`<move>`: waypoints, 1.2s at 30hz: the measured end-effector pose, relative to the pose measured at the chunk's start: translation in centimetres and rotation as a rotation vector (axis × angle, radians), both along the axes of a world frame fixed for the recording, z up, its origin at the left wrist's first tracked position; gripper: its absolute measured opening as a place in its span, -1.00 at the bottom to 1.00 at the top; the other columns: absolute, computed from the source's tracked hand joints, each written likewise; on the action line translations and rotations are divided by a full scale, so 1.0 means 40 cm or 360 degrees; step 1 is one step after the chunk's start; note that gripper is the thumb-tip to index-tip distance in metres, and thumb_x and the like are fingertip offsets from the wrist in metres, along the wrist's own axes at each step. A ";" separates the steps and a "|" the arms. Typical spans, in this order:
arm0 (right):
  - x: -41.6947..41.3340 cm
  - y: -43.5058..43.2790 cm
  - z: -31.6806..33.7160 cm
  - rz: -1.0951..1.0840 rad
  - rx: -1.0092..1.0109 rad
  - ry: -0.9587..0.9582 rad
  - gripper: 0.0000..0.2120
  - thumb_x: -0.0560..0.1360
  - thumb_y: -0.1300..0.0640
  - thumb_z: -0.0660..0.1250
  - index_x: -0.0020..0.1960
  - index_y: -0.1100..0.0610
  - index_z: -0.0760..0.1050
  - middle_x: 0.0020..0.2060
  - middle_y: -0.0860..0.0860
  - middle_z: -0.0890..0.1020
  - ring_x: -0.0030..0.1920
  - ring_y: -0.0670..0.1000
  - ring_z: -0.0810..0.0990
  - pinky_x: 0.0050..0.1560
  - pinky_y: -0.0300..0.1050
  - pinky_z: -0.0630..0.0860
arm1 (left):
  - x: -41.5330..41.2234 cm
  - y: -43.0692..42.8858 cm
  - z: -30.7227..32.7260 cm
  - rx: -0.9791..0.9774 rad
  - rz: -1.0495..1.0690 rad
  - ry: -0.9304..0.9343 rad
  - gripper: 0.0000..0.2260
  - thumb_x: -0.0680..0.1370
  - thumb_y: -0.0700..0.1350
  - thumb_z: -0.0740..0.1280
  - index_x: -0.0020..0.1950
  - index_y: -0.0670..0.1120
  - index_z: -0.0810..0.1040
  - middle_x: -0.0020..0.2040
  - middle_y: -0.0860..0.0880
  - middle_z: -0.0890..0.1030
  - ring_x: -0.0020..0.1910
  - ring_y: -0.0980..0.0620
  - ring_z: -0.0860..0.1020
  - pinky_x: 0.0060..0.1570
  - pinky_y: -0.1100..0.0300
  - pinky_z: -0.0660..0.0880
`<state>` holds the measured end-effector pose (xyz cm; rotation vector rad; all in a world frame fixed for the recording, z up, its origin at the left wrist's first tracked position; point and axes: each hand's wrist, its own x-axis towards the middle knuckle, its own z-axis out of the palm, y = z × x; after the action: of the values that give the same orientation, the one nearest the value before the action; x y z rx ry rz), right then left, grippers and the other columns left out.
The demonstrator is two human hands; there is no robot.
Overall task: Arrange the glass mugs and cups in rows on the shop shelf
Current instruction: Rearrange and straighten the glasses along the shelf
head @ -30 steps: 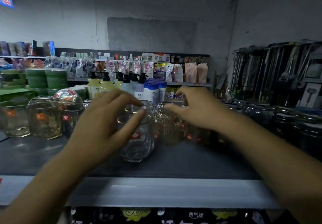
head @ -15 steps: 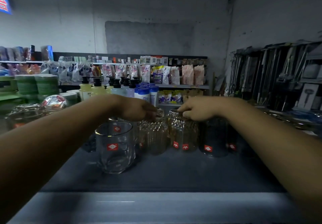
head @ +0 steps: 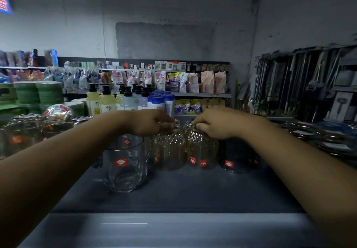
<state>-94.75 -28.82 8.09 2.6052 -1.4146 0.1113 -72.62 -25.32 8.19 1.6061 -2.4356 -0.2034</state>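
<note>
A ribbed cup is being pinched by the left hand, its twin by the right hand; red labels below, unreadable.

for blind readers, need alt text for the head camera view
The left hand grips the top of the left ribbed cup and the right hand the right ribbed cup, side by side on a dark shop shelf. A clear mug stands nearer, to their left.

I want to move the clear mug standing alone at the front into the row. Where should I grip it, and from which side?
Probably the rim of the clear mug, from above and the front: it stands upright, mouth open, with bare shelf before it. Ribbed cups crowd its right rear; I cannot make out a handle.
</note>
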 end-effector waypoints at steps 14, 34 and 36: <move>-0.276 0.075 0.081 0.0050 -0.0059 -0.0679 -0.73 0.65 0.20 0.25 0.30 0.00 0.57 0.12 -0.10 0.59 -0.02 -0.29 0.48 -0.10 -0.37 0.34 | -0.189 0.058 0.033 -0.0610 -0.0169 0.0520 -0.76 0.64 -0.01 0.30 0.26 -0.05 0.59 0.09 0.10 0.63 0.03 0.25 0.58 -0.08 0.45 0.44; -0.456 -0.030 0.006 -0.0010 0.0249 -0.0701 -0.61 0.68 -0.04 0.20 0.46 0.03 0.47 0.50 0.02 0.43 0.46 0.01 0.39 0.26 -0.22 0.22 | -0.382 -0.045 -0.036 -0.0281 0.0041 0.0637 -0.73 0.69 -0.15 0.20 0.33 -0.12 0.59 0.17 -0.10 0.64 0.13 -0.06 0.59 0.03 0.35 0.41; -0.452 -0.026 0.004 -0.0001 0.0217 -0.0663 -0.62 0.69 -0.04 0.18 0.45 0.05 0.48 0.47 0.03 0.47 0.42 0.03 0.43 0.23 -0.21 0.26 | -0.380 -0.046 -0.039 -0.0290 0.0033 0.0635 -0.73 0.69 -0.14 0.20 0.33 -0.11 0.59 0.15 -0.11 0.66 0.12 -0.09 0.60 0.07 0.29 0.44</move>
<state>-112.82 -29.87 8.24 2.8063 -1.5961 0.6096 -87.81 -27.16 6.62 1.3616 -2.0696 -0.2619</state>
